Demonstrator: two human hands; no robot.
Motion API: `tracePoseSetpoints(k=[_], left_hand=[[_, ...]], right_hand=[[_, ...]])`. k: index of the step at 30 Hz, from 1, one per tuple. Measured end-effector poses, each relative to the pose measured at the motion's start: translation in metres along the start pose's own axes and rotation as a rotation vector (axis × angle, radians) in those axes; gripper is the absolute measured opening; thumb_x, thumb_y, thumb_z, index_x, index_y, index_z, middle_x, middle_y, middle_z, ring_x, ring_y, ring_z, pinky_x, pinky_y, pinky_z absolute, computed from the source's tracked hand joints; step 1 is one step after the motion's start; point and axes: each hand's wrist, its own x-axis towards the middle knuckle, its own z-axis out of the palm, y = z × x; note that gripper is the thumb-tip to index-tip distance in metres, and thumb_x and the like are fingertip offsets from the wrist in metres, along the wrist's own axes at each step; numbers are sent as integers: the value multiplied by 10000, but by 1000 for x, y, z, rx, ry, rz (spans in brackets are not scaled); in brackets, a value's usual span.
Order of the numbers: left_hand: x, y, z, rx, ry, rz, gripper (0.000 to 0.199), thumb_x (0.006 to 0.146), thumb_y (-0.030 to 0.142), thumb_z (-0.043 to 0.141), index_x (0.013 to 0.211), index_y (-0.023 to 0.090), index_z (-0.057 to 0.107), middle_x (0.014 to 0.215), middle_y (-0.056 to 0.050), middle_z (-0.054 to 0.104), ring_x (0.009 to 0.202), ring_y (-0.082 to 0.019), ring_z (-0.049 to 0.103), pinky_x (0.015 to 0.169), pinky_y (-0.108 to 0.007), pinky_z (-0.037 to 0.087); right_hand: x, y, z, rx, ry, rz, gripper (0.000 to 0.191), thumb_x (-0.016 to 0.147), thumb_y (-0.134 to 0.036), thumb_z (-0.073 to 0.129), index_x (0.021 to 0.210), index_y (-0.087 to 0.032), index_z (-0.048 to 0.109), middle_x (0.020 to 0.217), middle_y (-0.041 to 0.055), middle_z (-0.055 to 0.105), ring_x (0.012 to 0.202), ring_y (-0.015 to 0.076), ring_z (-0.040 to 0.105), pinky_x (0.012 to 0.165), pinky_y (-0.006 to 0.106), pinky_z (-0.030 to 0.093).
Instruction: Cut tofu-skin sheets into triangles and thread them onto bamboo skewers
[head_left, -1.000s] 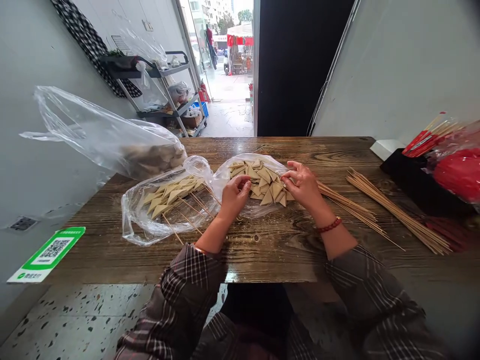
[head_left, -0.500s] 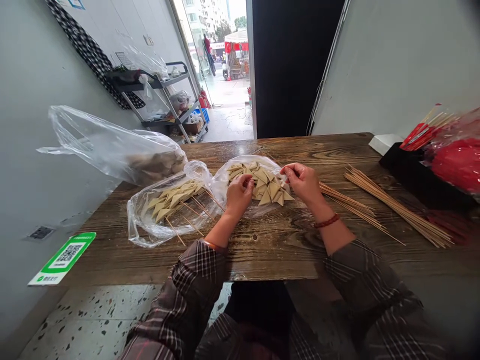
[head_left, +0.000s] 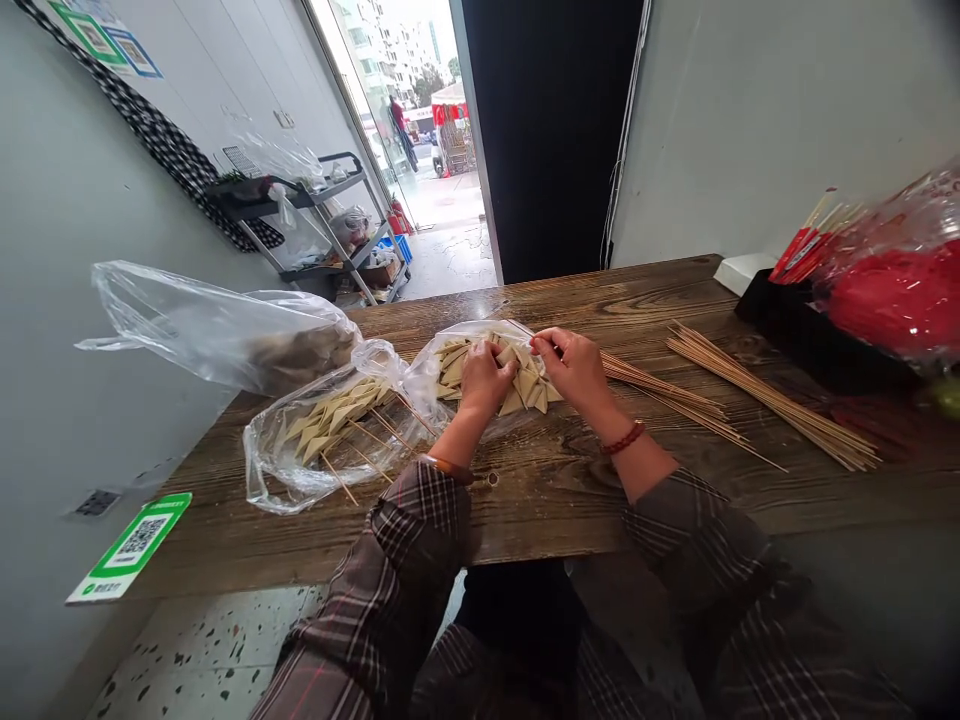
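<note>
My left hand [head_left: 486, 382] is over a pile of flat beige triangular tofu pieces [head_left: 529, 386] on a clear plastic bag, its thumb and fingers closed on one tofu piece [head_left: 507, 356]. Just to its right, my right hand [head_left: 576, 366] pinches a thin bamboo skewer [head_left: 523, 330], whose visible end points up and left past the fingertips; the rest is hidden by the hand. Further left, skewered tofu triangles [head_left: 330, 418] lie in an open clear bag [head_left: 259, 470], their sticks [head_left: 367, 440] pointing toward me.
Two bundles of loose skewers [head_left: 682, 402] [head_left: 772, 398] lie on the wooden table [head_left: 525, 510] at right. Behind them stands a black box [head_left: 817, 345] with red packets. A bulging plastic bag [head_left: 300, 345] and a green QR card [head_left: 133, 545] are at left.
My left hand has closed its fingers on a tofu piece in the pile. My right hand has come nearer to it, still pinching the skewer. The camera view has shifted slightly.
</note>
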Motion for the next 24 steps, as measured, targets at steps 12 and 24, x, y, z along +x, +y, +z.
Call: tracePoseSetpoints(k=[12, 24], left_hand=[[-27, -28, -69, -1028, -272, -322, 511, 608, 361, 850, 948, 185, 511, 860, -50, 729, 717, -162, 691, 594, -236, 476], [-34, -47, -74, -1341, -304, -449, 285, 685, 203, 826, 934, 131, 708, 863, -56, 741, 649, -75, 619, 505, -164, 406]], right_hand=[[-14, -44, 5, 846, -262, 420, 291, 818, -457, 632, 933, -190, 644, 644, -39, 601, 451, 87, 565, 385, 190, 363], [-34, -44, 18, 309, -316, 164, 243, 867, -313, 562, 943, -214, 771, 864, 40, 741, 700, 162, 607, 631, 299, 474]])
